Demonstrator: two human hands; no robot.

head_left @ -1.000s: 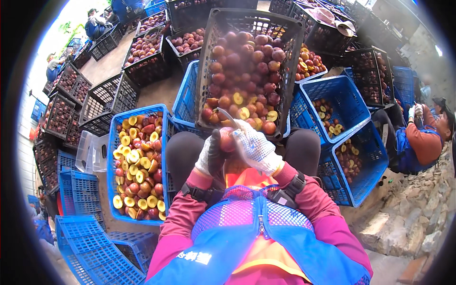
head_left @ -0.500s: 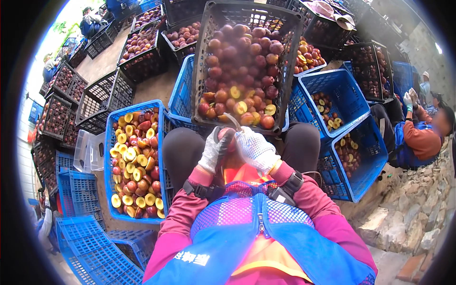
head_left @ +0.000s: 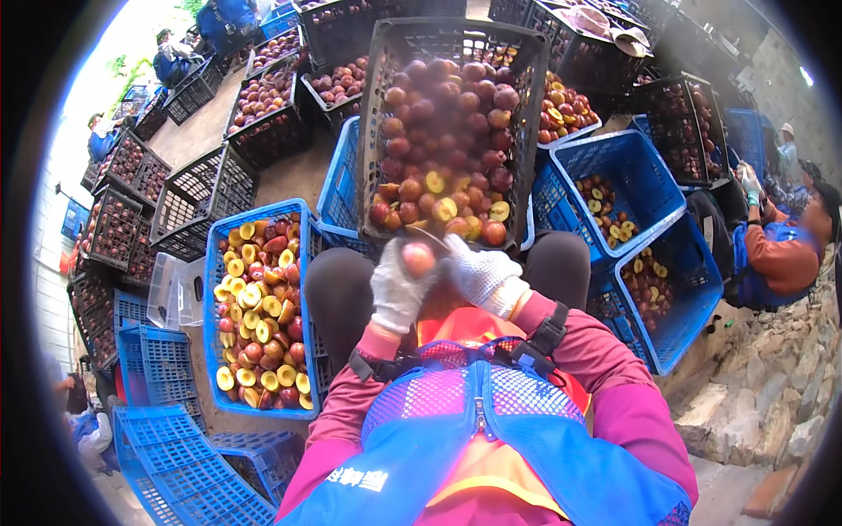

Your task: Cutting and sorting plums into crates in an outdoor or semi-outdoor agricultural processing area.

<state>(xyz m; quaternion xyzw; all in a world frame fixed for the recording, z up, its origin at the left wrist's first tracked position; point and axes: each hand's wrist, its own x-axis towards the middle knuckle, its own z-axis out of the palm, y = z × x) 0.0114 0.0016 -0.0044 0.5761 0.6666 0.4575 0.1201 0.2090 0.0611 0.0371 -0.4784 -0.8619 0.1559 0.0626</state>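
In my gloved left hand (head_left: 396, 294) is a reddish plum (head_left: 418, 258), the fingers wrapped round it. My right hand (head_left: 482, 276), in a white dotted glove, grips a small knife (head_left: 428, 234); only its thin curved blade shows, close above the plum. Whether the blade touches the skin I cannot tell. Both hands are between my knees, just short of a black crate (head_left: 372, 149) full of plums, with a few cut ones at its near end. By my left knee a blue crate (head_left: 213, 351) holds many halved plums with yellow flesh.
Two tilted blue crates (head_left: 675, 188) with some cut plums stand at the right. Empty blue crates (head_left: 175, 456) lie at the lower left. Black crates of plums (head_left: 267, 131) fill the back. A co-worker (head_left: 781, 254) sits far right beside a stone edge (head_left: 754, 412).
My left hand has tilted, bringing the plum into fuller view. The knife blade has swung lower and flatter toward it. The whole view has shifted slightly.
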